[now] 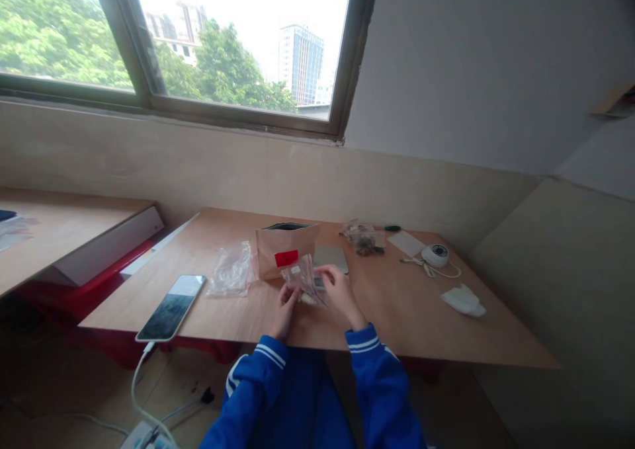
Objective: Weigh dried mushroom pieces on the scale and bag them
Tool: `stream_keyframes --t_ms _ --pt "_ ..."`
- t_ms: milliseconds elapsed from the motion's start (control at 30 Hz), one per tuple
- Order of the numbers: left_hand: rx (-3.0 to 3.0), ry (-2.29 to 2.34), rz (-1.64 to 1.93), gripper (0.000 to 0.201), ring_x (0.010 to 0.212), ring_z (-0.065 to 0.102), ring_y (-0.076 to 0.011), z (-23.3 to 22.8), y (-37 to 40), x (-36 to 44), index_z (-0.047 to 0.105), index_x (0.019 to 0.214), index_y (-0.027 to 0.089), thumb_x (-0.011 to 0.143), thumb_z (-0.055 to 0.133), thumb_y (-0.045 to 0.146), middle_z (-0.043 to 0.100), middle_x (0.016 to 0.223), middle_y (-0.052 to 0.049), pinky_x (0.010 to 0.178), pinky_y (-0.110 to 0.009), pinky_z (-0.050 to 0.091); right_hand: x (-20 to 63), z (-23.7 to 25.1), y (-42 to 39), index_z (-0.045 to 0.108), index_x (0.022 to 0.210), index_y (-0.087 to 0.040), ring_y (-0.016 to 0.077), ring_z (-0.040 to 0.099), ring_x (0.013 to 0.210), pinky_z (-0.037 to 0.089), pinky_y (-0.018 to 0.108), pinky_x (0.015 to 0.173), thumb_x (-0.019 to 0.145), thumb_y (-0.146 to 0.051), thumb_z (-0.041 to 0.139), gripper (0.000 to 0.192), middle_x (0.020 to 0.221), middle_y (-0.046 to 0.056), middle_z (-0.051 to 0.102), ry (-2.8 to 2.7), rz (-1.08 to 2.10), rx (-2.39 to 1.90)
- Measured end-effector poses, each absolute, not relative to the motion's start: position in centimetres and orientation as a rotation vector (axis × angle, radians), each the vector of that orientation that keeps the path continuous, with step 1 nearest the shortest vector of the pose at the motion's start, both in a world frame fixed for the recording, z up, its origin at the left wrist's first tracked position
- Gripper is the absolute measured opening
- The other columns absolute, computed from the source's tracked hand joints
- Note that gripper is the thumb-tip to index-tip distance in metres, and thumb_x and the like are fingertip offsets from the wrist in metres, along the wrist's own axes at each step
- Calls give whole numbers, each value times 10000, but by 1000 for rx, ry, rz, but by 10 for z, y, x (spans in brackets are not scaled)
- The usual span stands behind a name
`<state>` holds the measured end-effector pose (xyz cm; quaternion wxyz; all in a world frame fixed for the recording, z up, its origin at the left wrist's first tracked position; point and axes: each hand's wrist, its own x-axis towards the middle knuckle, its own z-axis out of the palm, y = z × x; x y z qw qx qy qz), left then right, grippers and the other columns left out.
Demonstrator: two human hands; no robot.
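My left hand and my right hand both grip a small clear plastic bag with small items inside, held just above the wooden table. Both arms wear blue sleeves with white stripes. Right behind the bag stands a brown paper pouch with a red label, its top open. A small grey flat device lies behind my right hand.
An empty clear bag lies left of the pouch. A phone on a white cable rests at the table's left front edge. Far right hold more small bags, a white card, a round white device and a crumpled tissue.
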<state>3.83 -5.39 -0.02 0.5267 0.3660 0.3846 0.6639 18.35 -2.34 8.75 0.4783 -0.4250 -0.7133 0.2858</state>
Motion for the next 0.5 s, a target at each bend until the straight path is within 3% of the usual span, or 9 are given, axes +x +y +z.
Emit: stream_keyframes --t_ms 233,500 --pt "921 1039 1543 319 698 544 -152 -4 -55 38 647 750 174 710 651 490 611 708 1 668 -244 418 186 31 -39 666 848 -176 170 598 752 496 303 713 799 -241 544 147 854 49 609 -1769 853 -1118" --pt "938 1138 1595 298 805 572 -186 0 -56 34 703 795 165 692 676 444 676 806 -26 777 -274 419 171 13 -56 597 1101 -202 166 599 828 517 298 709 741 -285 642 372 1109 75 572 -1771 1089 -1046"
